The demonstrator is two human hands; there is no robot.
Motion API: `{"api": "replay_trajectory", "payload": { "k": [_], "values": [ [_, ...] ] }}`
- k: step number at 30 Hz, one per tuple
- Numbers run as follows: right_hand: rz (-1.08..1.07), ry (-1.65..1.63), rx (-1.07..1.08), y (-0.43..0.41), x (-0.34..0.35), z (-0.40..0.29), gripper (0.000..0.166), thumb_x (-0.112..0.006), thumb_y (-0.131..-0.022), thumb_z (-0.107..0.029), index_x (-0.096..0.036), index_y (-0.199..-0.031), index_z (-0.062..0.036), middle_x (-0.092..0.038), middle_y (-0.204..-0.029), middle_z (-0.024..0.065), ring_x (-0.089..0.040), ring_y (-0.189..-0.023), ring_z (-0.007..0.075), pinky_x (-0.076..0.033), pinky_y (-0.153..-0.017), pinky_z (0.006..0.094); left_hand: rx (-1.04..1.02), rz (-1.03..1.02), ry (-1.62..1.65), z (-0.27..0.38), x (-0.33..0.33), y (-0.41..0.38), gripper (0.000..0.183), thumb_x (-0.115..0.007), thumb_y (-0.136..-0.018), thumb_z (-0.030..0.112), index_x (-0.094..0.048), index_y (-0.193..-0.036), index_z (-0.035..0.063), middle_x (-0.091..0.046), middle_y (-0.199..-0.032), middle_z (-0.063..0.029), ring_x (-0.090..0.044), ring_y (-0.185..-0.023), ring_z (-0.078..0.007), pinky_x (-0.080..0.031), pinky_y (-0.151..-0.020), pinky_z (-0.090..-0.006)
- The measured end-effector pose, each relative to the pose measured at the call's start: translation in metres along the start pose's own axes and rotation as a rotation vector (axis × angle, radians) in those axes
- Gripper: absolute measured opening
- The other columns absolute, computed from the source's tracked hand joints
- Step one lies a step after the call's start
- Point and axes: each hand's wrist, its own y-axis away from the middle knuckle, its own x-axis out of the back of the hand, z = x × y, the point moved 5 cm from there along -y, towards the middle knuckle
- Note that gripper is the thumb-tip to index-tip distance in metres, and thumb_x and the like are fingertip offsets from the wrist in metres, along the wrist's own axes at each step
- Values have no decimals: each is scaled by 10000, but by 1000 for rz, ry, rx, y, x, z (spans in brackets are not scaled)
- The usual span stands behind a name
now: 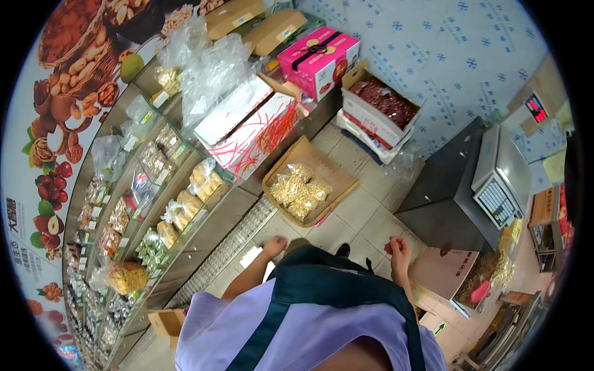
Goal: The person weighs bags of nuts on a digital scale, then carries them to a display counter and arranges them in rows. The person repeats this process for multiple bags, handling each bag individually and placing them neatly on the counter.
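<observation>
My left hand [277, 246] hangs by my hip, seen from its back, with its fingertips hidden. My right hand [399, 252] is on the other side of my dark apron [341, 280], its fingers loosely bent and nothing visible in them. On the tiled floor before me stands a shallow open cardboard box [341, 172]. Several clear bags of pale nuts or seeds [299, 191] lie inside it. Neither hand touches the box. Nearest my right hand is the side of a dark cabinet [436, 208].
Tiered shelves with bagged snacks [185, 206] run along the left. A white carton [241, 120] with red strips stands beyond the floor box, near a pink gift box [320, 60]. An open box of dark red goods [383, 102] sits rightward. A weighing scale [499, 185] tops the cabinet.
</observation>
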Motion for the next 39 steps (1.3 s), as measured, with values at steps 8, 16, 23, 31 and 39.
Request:
{"api": "replay_trajectory", "payload": {
  "k": [8, 16, 23, 31, 39],
  "values": [
    [-92, 175, -259, -71, -57, 27, 181, -562, -940, -177, -591, -1025, -19, -626, -778, 67, -588, -711, 137, -466, -661, 263, -139, 15, -106, 65, -4, -26, 341, -632, -876, 351, -645, -1057, 63, -679, -961, -107, -651, -868, -231, -514, -781, -335],
    [63, 164, -585, -56, -103, 125, 222, -610, -902, -198, -605, -982, 9, -645, -804, 97, -606, -678, 151, -479, -600, 271, 424, 90, -349, -66, 148, -148, 405, -505, -866, 390, -688, -1013, 59, -677, -999, -191, -641, -966, -347, -500, -839, -443],
    [190, 250, -884, -101, -141, 225, 244, -620, -884, -219, -590, -1040, -34, -636, -860, 80, -637, -747, 188, -497, -615, 309, 180, 306, -445, -3, 220, -278, 487, -540, -890, 382, -519, -1256, 61, -537, -1280, -206, -507, -1189, -372, -420, -976, -464],
    [239, 258, -961, -229, -152, 337, 419, -596, -877, -292, -527, -1218, -60, -571, -1132, 81, -579, -1022, 236, -486, -817, 391, 255, 363, -618, 35, 218, -406, 673, -522, -897, 442, -314, -1423, 77, -482, -1332, -258, -523, -1178, -385, -390, -1002, -503],
    [214, 186, -1125, -268, -185, 416, 594, -561, -921, -378, -366, -1417, -118, -404, -1384, 85, -372, -1302, 276, -339, -1032, 490, 33, 286, -487, -37, 204, -494, 672, -466, -924, 461, -300, -1434, 54, -553, -1198, -307, -543, -1121, -445, -441, -938, -489]
  ]
}}
